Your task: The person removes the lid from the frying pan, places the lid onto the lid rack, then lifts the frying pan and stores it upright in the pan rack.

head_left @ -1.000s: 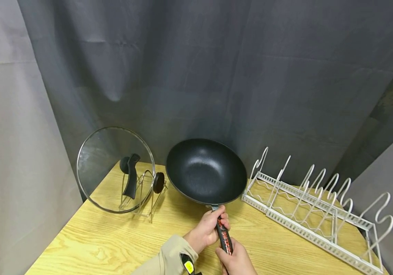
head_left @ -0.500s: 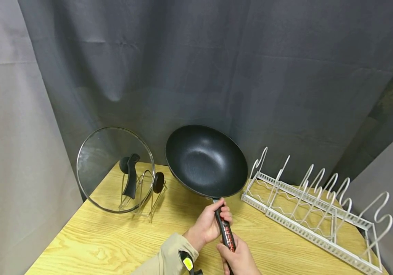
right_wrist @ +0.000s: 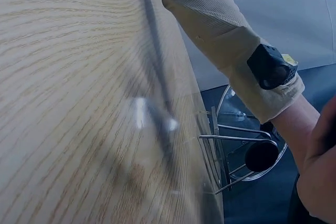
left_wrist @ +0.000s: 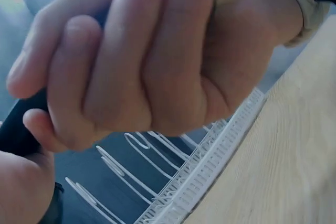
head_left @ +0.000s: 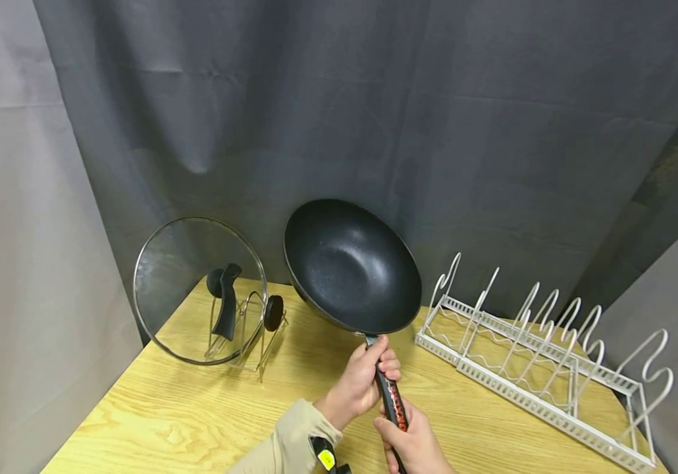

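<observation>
A black wok (head_left: 351, 270) is held up over the table, its inside tilted toward the head camera. My left hand (head_left: 359, 382) grips its black handle (head_left: 393, 401) close to the pan. Lower on the same handle, my right hand (head_left: 413, 438) holds on near the end. In the left wrist view the fingers (left_wrist: 121, 77) of the left hand are curled round the handle, with part of the right hand (left_wrist: 21, 187) beside them. Only an edge of a hand (right_wrist: 323, 177) shows in the right wrist view.
On the left, a glass lid (head_left: 167, 289) with a black handle stands in a wire lid rack (head_left: 262, 355). A white rack (head_left: 517, 388) with upright wire dividers stands on the right. Grey curtains (head_left: 339, 118) hang behind the wooden table (head_left: 185, 421).
The wok has risen and tilted, its far rim now higher in the head view. Both hands keep hold of the handle and have shifted only slightly.
</observation>
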Action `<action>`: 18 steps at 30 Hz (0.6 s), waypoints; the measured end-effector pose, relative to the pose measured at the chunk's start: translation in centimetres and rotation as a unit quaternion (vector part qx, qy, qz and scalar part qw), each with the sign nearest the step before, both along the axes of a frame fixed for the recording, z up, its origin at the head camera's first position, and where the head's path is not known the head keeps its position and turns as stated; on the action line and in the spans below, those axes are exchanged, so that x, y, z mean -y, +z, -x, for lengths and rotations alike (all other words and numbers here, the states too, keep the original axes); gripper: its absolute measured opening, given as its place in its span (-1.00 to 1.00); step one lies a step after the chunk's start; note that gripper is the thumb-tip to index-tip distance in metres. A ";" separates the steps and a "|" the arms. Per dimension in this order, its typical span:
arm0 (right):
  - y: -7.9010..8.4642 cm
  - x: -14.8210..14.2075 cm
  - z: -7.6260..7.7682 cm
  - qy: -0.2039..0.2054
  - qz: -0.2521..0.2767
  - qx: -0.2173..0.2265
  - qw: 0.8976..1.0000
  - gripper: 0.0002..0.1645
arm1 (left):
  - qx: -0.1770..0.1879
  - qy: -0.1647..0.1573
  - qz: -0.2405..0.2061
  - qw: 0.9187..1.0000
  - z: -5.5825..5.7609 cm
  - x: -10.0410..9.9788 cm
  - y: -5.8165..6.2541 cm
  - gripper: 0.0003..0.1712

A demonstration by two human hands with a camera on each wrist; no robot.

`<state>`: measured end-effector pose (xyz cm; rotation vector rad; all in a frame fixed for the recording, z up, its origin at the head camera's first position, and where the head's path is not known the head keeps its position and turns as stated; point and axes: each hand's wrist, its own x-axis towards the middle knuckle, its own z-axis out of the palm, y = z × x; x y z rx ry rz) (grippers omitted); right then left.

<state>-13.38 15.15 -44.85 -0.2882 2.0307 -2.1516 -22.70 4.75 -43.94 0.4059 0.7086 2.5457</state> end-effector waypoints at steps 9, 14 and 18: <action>-0.1 0.0 0.3 0.015 0.011 0.022 1.000 -0.73 | -0.026 0.059 0.074 0.995 0.2 -0.4 -0.3 -0.80; -0.1 0.2 0.4 -0.009 -0.040 0.022 0.999 -0.73 | -0.042 0.073 0.106 0.991 0.2 -0.4 -0.1 -0.83; 0.0 0.4 0.6 -0.025 -0.083 0.038 0.995 -0.76 | -0.058 0.084 0.141 0.985 0.3 -0.4 0.1 -0.85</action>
